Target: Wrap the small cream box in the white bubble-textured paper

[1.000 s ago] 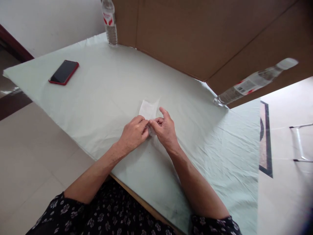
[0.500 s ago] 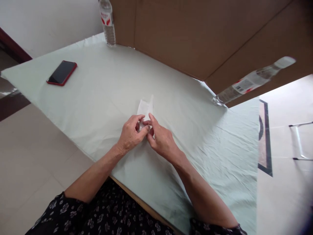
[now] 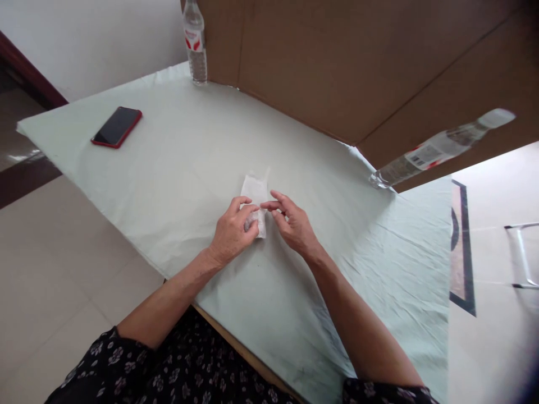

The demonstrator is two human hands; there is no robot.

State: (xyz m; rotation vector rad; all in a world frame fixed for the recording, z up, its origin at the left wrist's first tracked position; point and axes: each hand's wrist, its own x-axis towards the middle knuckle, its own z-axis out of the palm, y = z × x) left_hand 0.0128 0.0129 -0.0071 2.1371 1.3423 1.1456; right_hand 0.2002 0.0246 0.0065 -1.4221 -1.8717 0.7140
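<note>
Two hands work at a thin white packet point(image 3: 255, 186) on the green cloth point(image 3: 177, 146), in front of the cardboard point(image 3: 295, 67).
The left hand point(image 3: 233, 231) curls in a loose C over the packet's end farthest from the cardboard, its thumb and pointing finger apart; whether it pinches anything cannot be told. The right hand point(image 3: 296, 225) is half open, gripping nothing that shows, with a fingertip at the packet's edge. The packet looks light and floppy, so it could slide toward the cardboard if one hand pushes and the other does not hold it. A hard tug could crease or rip it.
</note>
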